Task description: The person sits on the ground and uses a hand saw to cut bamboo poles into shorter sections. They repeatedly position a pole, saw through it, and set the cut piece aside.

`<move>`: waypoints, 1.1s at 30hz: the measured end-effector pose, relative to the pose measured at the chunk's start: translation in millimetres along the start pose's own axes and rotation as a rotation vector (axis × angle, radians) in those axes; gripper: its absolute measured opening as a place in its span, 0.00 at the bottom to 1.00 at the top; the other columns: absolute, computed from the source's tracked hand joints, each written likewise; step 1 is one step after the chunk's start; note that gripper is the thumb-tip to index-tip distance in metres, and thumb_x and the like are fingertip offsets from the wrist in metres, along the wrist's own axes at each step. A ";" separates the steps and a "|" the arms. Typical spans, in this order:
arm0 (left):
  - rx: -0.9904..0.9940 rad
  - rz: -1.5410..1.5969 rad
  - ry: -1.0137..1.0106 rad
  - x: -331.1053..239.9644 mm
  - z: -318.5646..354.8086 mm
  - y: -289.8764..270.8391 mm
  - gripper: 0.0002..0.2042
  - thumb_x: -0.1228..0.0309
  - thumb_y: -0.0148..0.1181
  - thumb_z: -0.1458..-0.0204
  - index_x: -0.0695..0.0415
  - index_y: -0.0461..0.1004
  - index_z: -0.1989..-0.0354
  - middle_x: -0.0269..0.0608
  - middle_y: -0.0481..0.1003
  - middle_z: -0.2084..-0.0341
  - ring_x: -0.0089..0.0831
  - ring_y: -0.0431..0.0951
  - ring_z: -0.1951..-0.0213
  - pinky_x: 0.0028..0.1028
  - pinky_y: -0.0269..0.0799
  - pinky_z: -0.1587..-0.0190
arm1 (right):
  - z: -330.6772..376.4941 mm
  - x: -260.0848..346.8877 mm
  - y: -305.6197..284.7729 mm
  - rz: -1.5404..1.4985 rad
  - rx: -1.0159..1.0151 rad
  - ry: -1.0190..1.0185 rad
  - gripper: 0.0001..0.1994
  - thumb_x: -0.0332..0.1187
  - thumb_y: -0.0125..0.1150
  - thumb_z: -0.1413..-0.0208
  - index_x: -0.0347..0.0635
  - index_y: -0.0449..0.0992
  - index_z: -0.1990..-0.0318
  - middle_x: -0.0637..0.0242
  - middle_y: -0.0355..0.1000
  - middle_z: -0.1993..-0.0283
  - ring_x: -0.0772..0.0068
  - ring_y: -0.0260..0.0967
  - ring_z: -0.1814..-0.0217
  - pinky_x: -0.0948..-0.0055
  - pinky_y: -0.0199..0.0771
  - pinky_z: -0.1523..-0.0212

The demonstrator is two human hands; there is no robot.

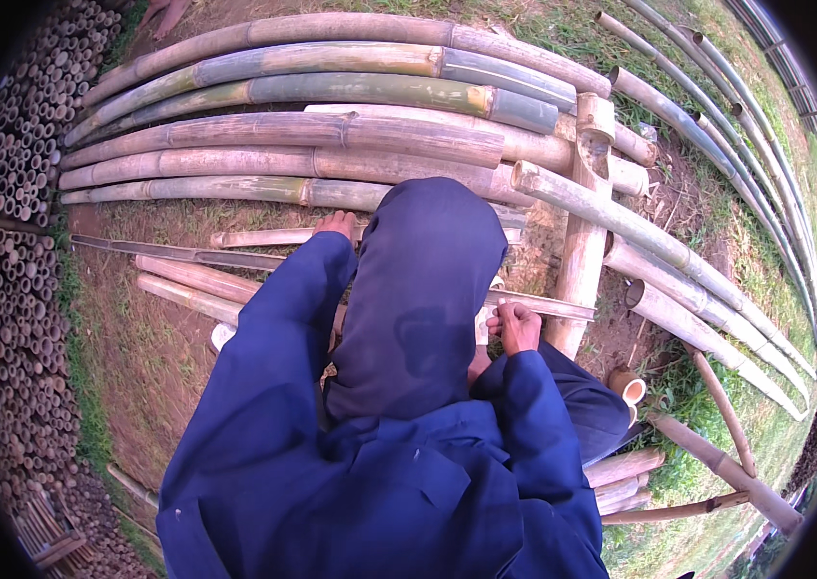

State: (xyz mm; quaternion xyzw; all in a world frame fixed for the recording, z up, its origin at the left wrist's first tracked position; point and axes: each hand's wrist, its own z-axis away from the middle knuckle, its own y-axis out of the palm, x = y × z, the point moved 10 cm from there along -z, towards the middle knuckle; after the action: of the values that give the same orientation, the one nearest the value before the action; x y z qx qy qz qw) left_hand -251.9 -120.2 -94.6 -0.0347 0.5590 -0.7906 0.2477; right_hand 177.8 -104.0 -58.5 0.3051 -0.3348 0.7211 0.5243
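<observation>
A dark hood [418, 299] fills the middle and hides most of the work between my hands. My left hand [336, 224] reaches out left of the hood, beside a pale piece of bamboo [259, 237]; its fingers are partly covered, so its grip does not show. Right of the hood my right hand [518, 326] is closed, fingers pinched at the lower edge of a split bamboo strip [553, 306]. The strip's right end lies across a thick upright-lying bamboo pole [582, 246]. A dark split length [177, 253] extends to the left, its link with the strip hidden.
Several thick bamboo poles [341, 90] lie side by side ahead. More poles [707, 285] slant away at right, near a wooden prop [725, 410]. Stacked bamboo ends [17, 318] line the left. Two short pieces [198, 280] lie on the ground near my left arm.
</observation>
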 end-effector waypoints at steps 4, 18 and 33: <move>0.018 -0.160 0.048 -0.1 -8.8 8.9 0.18 0.68 0.62 0.48 0.47 0.72 0.47 0.42 0.72 0.50 0.42 0.72 0.45 0.42 0.66 0.41 | 2.2 12.5 -0.6 -0.039 -0.034 -0.048 0.16 0.39 0.60 0.34 0.31 0.79 0.67 0.59 0.79 0.75 0.76 0.73 0.77 0.75 0.75 0.71; -0.359 0.061 0.557 -82.5 -23.3 -73.6 0.17 0.66 0.59 0.44 0.45 0.72 0.45 0.38 0.74 0.54 0.44 0.80 0.53 0.42 0.78 0.55 | 23.6 66.2 -12.8 -0.087 -0.103 -0.233 0.12 0.35 0.63 0.34 0.33 0.78 0.64 0.65 0.78 0.72 0.81 0.73 0.72 0.78 0.74 0.69; -0.466 -0.239 1.193 -560.5 132.7 -270.7 0.27 0.35 0.51 0.41 0.43 0.71 0.46 0.45 0.81 0.72 0.45 0.83 0.70 0.42 0.75 0.73 | 76.9 288.4 -19.8 0.372 -0.465 -1.297 0.22 0.30 0.67 0.38 0.31 0.64 0.42 0.51 0.72 0.45 0.61 0.76 0.47 0.63 0.82 0.53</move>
State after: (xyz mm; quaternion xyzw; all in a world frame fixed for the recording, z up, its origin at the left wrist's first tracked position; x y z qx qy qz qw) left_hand 187.0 74.4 323.2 0.2954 0.7495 -0.5544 -0.2090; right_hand 127.5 -2.1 218.2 0.4907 -0.7708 0.3816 0.1394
